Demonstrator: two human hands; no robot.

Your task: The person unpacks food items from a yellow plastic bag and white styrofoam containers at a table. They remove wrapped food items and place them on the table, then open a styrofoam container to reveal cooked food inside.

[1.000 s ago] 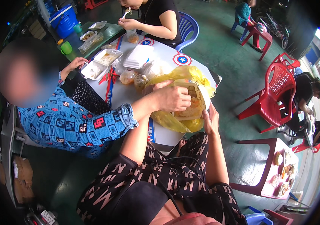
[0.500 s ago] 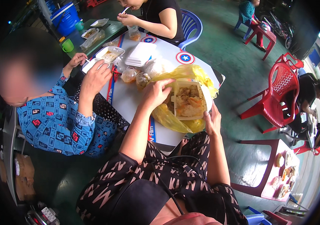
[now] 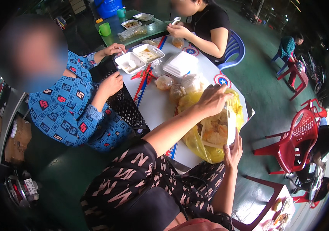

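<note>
A white foam food box [image 3: 215, 143] stands opened in front of me, with rice and pieces of brown food in it. Its lid [image 3: 231, 128] is raised along the right side. Around and under the box spreads a crumpled yellow plastic bag [image 3: 195, 141]. My right hand [image 3: 233, 151] grips the near right corner of the box by the lid, thumb on the near side. Over the box's far edge, my left hand [image 3: 213, 101] has its fingers bent and pinched together near the top of the lid; what they hold, if anything, is too small to make out.
Tied clear bags [image 3: 178, 91] and closed white foam boxes [image 3: 180, 64] sit left of the yellow bag on the table [image 3: 154, 111]. At left a person in blue patterned clothes has an open foam box [image 3: 148, 53]. Another person eats across the table. Red chairs [image 3: 293, 142] stand right.
My left hand has moved from the box's left edge to its far right, above the lid. The view has shifted, and the person at left has lowered a hand from the foam box.
</note>
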